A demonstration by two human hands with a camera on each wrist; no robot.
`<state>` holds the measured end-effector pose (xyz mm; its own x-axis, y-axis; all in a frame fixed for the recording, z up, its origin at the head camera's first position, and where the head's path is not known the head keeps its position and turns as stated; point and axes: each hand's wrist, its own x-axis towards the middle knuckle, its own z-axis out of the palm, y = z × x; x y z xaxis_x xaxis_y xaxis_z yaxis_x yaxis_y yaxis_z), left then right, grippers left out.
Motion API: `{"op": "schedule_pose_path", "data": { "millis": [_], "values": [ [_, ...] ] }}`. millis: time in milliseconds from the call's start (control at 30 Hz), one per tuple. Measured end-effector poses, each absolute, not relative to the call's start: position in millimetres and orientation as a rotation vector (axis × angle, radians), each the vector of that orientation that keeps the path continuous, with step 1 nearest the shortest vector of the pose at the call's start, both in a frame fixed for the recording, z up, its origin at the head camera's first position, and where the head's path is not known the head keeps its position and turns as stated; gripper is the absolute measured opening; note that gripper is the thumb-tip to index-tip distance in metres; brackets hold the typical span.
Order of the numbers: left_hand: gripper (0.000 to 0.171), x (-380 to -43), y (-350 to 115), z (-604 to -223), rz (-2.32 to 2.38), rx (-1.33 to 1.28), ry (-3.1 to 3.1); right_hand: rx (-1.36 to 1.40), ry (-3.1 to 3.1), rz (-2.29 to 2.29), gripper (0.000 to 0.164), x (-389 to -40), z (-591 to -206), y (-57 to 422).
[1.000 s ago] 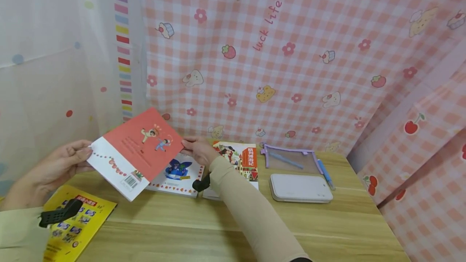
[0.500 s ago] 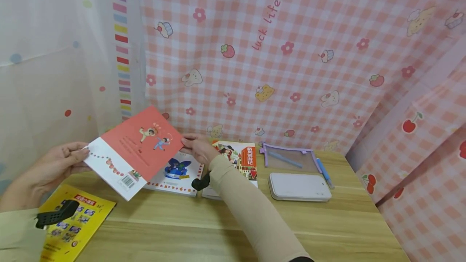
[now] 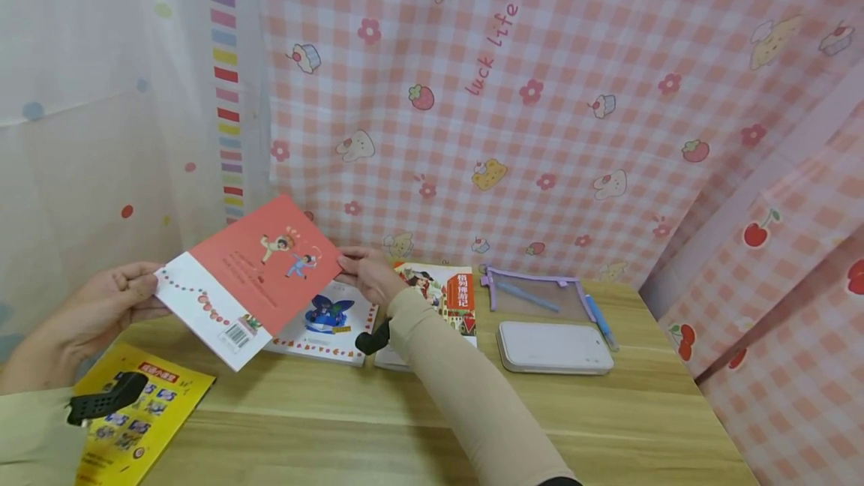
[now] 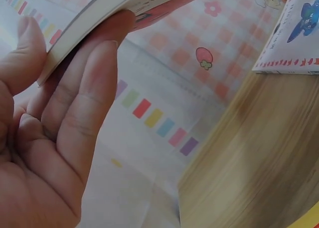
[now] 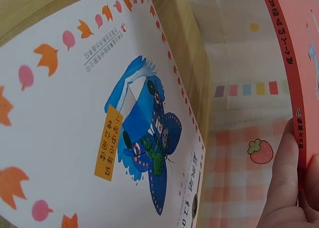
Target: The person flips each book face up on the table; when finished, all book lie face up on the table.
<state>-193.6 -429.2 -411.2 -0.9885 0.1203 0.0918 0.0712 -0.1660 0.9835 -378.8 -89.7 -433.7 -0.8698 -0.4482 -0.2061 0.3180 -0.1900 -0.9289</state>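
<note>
Between both hands a red and white book (image 3: 253,276) is held up at a tilt above the table, a barcode on its visible cover. My left hand (image 3: 111,306) pinches its lower left edge between thumb and fingers; the left wrist view shows the thumb (image 4: 31,46) against the page edges. My right hand (image 3: 371,274) grips the right edge near the spine, seen as a red strip (image 5: 294,88) in the right wrist view. Beneath it lies a white book (image 3: 337,325) with a blue butterfly picture, partly covered by the held book.
A yellow book (image 3: 145,411) lies at the front left under the left wrist. Behind the right forearm is an illustrated book (image 3: 442,295). Farther right are a mesh pouch (image 3: 536,295) with a purple border, a blue pen (image 3: 603,323) and a white case (image 3: 555,348). Patterned curtains hang behind.
Both hands keep hold of the red and white book, which has shifted very slightly left. The other things lie where they were; the view moved a little.
</note>
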Motion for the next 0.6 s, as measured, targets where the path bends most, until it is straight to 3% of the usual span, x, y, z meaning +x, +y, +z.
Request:
{"op": "schedule_pose_path", "data": {
  "millis": [600],
  "values": [
    [0.025, -190.4, -426.8, -410.3, 2.619, 0.214, 1.877, -0.177, 1.577, -2.126, 0.029, -376.0, -433.3, -95.7]
  ]
}}
